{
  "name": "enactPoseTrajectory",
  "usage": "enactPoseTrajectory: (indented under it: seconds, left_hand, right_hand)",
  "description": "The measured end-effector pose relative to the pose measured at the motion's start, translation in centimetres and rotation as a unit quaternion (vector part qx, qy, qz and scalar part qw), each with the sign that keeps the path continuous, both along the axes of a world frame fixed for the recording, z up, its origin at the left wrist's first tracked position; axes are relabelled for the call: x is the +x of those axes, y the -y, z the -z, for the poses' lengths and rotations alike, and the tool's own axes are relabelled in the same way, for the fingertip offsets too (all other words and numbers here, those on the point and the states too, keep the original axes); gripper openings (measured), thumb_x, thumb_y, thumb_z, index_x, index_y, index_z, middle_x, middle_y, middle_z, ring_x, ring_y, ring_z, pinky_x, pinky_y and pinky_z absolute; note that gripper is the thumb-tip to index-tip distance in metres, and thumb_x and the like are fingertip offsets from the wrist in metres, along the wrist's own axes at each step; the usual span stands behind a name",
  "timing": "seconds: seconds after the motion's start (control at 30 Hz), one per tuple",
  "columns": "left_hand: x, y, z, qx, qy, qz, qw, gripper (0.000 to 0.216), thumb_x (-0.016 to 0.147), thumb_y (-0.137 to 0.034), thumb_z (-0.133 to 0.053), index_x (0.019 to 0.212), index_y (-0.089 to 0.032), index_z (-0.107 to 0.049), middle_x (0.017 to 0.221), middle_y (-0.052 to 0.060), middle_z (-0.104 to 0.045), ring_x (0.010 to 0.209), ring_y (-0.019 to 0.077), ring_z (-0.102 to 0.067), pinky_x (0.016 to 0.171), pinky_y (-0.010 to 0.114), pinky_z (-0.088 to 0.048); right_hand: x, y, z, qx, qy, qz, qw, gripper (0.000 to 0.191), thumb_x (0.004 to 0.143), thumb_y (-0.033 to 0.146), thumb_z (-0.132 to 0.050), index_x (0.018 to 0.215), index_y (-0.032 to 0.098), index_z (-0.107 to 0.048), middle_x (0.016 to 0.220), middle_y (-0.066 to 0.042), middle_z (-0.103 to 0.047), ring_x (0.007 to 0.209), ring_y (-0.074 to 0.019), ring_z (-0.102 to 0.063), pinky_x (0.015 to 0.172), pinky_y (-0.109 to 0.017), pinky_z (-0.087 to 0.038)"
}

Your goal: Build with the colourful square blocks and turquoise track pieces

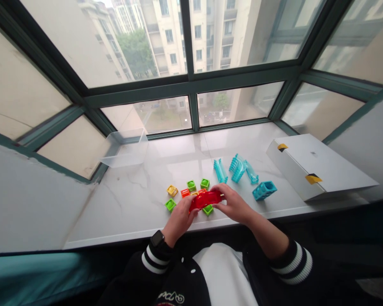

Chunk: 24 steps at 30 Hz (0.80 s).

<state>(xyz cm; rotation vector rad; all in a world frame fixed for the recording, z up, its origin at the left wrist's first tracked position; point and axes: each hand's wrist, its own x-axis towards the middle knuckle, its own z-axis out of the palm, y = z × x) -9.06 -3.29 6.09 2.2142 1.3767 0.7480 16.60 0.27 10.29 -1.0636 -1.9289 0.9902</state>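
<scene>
A curved red translucent plastic track piece [207, 199] is held between my two hands, above the near part of the white sill. My left hand [181, 216] grips its left end, and my right hand [231, 203] pinches its right end. Beneath and around it lie small cube blocks: a yellow block [172, 190], an orange-red block [185, 193], a green block [191, 185], another green block [204, 183], a green block at the left [170, 205] and one below the track [208, 210]. The red piece and my hands partly hide several blocks.
Light-blue track pieces [220, 171], [237, 168] and a blue block tower [264, 191] lie to the right on the marble sill [130, 208]. A white box [322, 163] stands at far right. A clear plastic bin [124, 148] sits back left, by the window frame [191, 87].
</scene>
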Motion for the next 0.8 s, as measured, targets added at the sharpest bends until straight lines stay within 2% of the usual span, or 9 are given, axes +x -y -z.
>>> enactPoseTrajectory:
  seconds: [0.23, 0.43, 0.57, 0.8]
  left_hand:
    - [-3.5, -0.8, 2.0, 0.015, -0.077, -0.072, 0.994, 0.046, 0.104, -0.024, -0.049, 0.15, -0.025, -0.048, 0.14, 0.014, -0.06, 0.129, 0.0296, -0.058, 0.112, 0.048, -0.051]
    - [-5.1, -2.3, 2.4, 0.004, -0.184, -0.113, 0.976, 0.046, 0.103, -0.021, -0.05, 0.148, -0.026, -0.053, 0.119, 0.011, -0.061, 0.105, 0.0267, -0.062, 0.096, 0.042, -0.055]
    - [-5.3, -2.7, 1.7, -0.017, -0.252, -0.122, 0.96, 0.046, 0.102, -0.021, -0.052, 0.146, -0.029, -0.057, 0.113, 0.01, -0.061, 0.099, 0.0261, -0.062, 0.089, 0.04, -0.054]
    - [-6.6, -1.6, 0.9, -0.015, -0.268, -0.177, 0.947, 0.049, 0.102, -0.021, -0.051, 0.15, -0.03, -0.053, 0.117, 0.01, -0.059, 0.098, 0.0252, -0.061, 0.089, 0.038, -0.053]
  right_hand:
    - [-1.0, -1.5, 3.4, -0.033, -0.034, 0.063, 0.997, 0.038, 0.086, 0.026, -0.072, 0.122, 0.026, -0.059, 0.121, -0.009, -0.064, 0.108, -0.0253, -0.069, 0.092, -0.044, -0.063]
    - [-0.1, -2.7, 6.8, -0.048, -0.014, 0.12, 0.992, 0.039, 0.087, 0.033, -0.071, 0.122, 0.024, -0.056, 0.121, -0.01, -0.067, 0.106, -0.0263, -0.072, 0.094, -0.046, -0.061]
    - [-0.5, -3.1, 7.5, -0.038, 0.007, 0.131, 0.991, 0.039, 0.087, 0.032, -0.069, 0.122, 0.025, -0.056, 0.123, -0.01, -0.068, 0.109, -0.0276, -0.07, 0.098, -0.049, -0.058]
    - [-4.2, -5.6, 7.9, 0.033, 0.041, 0.112, 0.992, 0.038, 0.084, 0.024, -0.068, 0.122, 0.023, -0.06, 0.123, -0.011, -0.07, 0.117, -0.0312, -0.066, 0.106, -0.055, -0.052]
